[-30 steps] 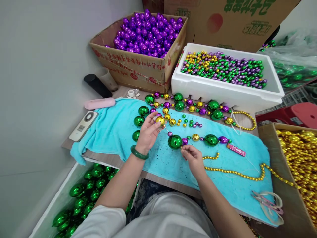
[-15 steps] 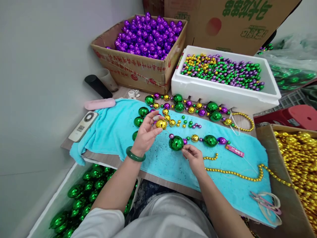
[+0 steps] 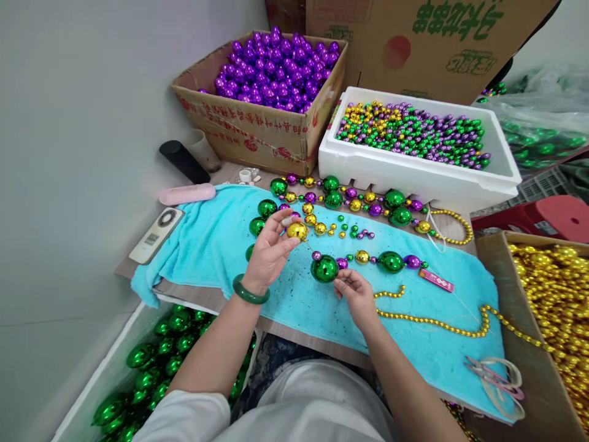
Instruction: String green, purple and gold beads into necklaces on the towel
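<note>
My left hand (image 3: 269, 248), with a green bangle on the wrist, pinches a gold ball bead (image 3: 297, 231) above the turquoise towel (image 3: 207, 239). My right hand (image 3: 355, 294) pinches a thin string just below a large green ball bead (image 3: 324, 268). That green ball is the end of a partly strung row of purple, gold and green beads (image 3: 391, 261) running right to a small pink tag (image 3: 436, 280). A small purple bead (image 3: 316, 255) sits on the string between the two hands.
Finished bead strands (image 3: 350, 199) lie at the towel's far edge. A cardboard box of purple balls (image 3: 276, 67), a white foam box of mixed beads (image 3: 414, 132), a box of gold beads (image 3: 559, 294) and a bin of green balls (image 3: 151, 368) surround me. Scissors (image 3: 499, 374) and a remote (image 3: 156, 233) lie nearby.
Both hands have barely shifted; the right hand moved slightly left under the green ball, and the gold bead stays pinched in the left hand.
</note>
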The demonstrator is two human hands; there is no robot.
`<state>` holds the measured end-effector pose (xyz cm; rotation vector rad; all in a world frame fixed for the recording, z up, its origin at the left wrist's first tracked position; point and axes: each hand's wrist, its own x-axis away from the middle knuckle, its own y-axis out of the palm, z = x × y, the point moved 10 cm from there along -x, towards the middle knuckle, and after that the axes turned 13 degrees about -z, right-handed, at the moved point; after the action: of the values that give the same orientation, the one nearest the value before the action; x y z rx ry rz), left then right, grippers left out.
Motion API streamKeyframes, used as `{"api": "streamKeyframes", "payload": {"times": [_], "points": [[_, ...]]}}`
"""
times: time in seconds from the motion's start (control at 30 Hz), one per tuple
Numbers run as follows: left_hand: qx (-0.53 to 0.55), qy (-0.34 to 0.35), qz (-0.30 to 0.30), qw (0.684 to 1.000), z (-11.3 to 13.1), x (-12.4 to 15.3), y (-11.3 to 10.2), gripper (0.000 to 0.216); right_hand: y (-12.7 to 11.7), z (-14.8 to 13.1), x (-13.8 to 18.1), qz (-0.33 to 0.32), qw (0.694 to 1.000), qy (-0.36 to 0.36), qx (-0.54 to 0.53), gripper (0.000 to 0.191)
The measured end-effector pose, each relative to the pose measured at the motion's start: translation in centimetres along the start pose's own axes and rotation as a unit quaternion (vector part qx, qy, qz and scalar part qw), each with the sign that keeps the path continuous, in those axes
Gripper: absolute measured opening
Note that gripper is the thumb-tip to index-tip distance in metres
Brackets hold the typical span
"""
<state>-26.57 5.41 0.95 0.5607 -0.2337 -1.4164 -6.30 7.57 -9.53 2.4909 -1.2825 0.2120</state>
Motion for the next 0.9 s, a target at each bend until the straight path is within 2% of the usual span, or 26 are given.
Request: {"api": "streamKeyframes", "payload": {"times": [0.1,0.27,0.5,0.7,0.9], "points": [[-0.011,0.013,0.016,1.0,0.4,0.2,-0.3,0.052,0.2,-0.1,0.1,0.01,1.0,-0.006,-0.006,0.033],[-0.006,0.011,0.011,1.0,0.7,0.4,0.0,0.055,0.6,-0.3,0.0,0.0,1.0,-0.002,0.014,0.027],[0.023,0.0,-0.043,0.999,0.9,0.6,1.6,0.054,1.4,0.0,-0.3,-0.064,0.998,0.007,-0.014,0.028],[-0.06,0.047,-0.045,0.996,2.2,0.8,2.0,0.057,0.9,0.0,-0.3,-0.044,0.999,0.005,0.018,0.031],[-0.116,0.053,-0.047,0.991,3.2,1.0,2.2,0.06,0.8,-1.0,-0.4,-0.041,0.998,-0.019,0.051,0.028]]}}
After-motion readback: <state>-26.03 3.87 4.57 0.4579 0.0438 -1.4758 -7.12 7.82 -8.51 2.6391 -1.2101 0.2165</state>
